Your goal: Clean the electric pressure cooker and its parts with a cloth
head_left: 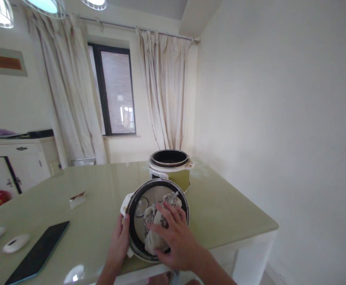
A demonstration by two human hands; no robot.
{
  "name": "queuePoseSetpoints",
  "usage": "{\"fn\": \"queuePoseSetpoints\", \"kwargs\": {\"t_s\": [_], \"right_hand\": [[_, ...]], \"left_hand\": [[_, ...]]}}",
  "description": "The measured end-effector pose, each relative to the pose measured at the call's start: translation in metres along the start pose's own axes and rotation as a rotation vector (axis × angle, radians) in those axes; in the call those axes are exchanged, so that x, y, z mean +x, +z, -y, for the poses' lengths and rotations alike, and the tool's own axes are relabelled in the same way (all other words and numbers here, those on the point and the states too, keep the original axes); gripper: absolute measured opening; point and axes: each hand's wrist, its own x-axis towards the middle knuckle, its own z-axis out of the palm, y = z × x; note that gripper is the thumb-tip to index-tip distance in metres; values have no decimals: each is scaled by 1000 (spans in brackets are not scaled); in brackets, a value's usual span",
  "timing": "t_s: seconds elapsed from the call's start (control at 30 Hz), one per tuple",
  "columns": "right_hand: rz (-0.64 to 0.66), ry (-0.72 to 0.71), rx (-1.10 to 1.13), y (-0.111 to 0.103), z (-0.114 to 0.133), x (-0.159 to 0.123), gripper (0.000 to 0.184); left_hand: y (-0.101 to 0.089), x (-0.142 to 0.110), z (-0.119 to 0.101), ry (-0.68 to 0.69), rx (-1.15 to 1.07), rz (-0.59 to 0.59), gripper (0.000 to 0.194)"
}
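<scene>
A round pressure cooker lid (152,194) stands tilted near the table's front edge, its metal inner side and dark sealing ring facing me. My left hand (120,234) grips its left rim beside the white handle. Against the lid's inner face, my right hand (177,233) presses a crumpled, patterned whitish cloth (152,240), fingers bent over it. The cloth covers the right and lower part of that face. Just behind the lid is the lidless pressure cooker (182,178), green and white with a dark inner pot; the lid hides part of its front.
The pale green glass-topped table (107,180) also bears a small packet (78,200), a white computer mouse (16,243) and a flat black slab (39,253) on the left. A white wall (273,111) rises on the right. Beyond the table's left side stands a white cabinet (30,166).
</scene>
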Motion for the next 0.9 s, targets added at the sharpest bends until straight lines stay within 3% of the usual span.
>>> {"fn": "queuePoseSetpoints", "kwargs": {"t_s": [0.1, 0.17, 0.27, 0.4, 0.53, 0.77, 0.9], "right_hand": [[255, -184, -59, -35, -11, 35, 91], [348, -270, -149, -43, -17, 56, 100], [430, -437, -271, -31, -21, 81, 98], [523, -597, -299, -4, -18, 93, 69], [522, -542, -288, 5, -16, 91, 54], [467, -348, -320, 13, -16, 79, 69], [443, -307, -341, 16, -12, 75, 69]], "left_hand": [[1, 3, 6, -6, 8, 0, 69], [1, 4, 7, 2, 13, 5, 68], [1, 1, 1, 37, 10, 1, 63], [-1, -4, -7, 34, 39, -43, 59], [-1, -4, -4, 16, 61, -50, 62], [0, -1, 2, -7, 41, -58, 60], [1, -1, 3, -16, 58, -78, 64]]}}
